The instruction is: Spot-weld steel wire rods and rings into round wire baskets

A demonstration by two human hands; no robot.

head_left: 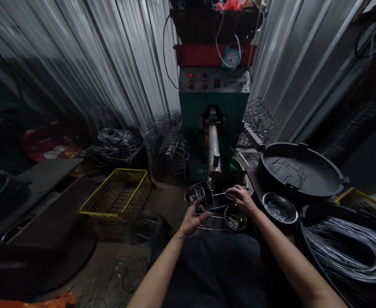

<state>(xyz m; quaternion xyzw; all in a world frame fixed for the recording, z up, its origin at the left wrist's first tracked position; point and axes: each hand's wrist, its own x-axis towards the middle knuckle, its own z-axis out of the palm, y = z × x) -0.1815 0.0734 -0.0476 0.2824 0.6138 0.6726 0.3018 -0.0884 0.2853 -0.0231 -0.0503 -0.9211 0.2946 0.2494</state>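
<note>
My left hand (192,219) is closed on a round wire frame (218,217) in front of the green machine (192,128). My right hand (242,199) pinches the right side of the work, where thin wire rods meet its fingers. The machine's metal arm (213,149) points toward me just above the wire frame. Close to my right hand, below it, sits a small metal bowl (235,218) with small parts. Where exactly the frame ends among the other wires is hard to make out.
A yellow wire basket (116,213) stands at the left. On the right are a large black pan (319,175), a steel bowl (280,208) of small pieces and a tub of bent wires (351,252). Wire coils (116,137) lie at the back left.
</note>
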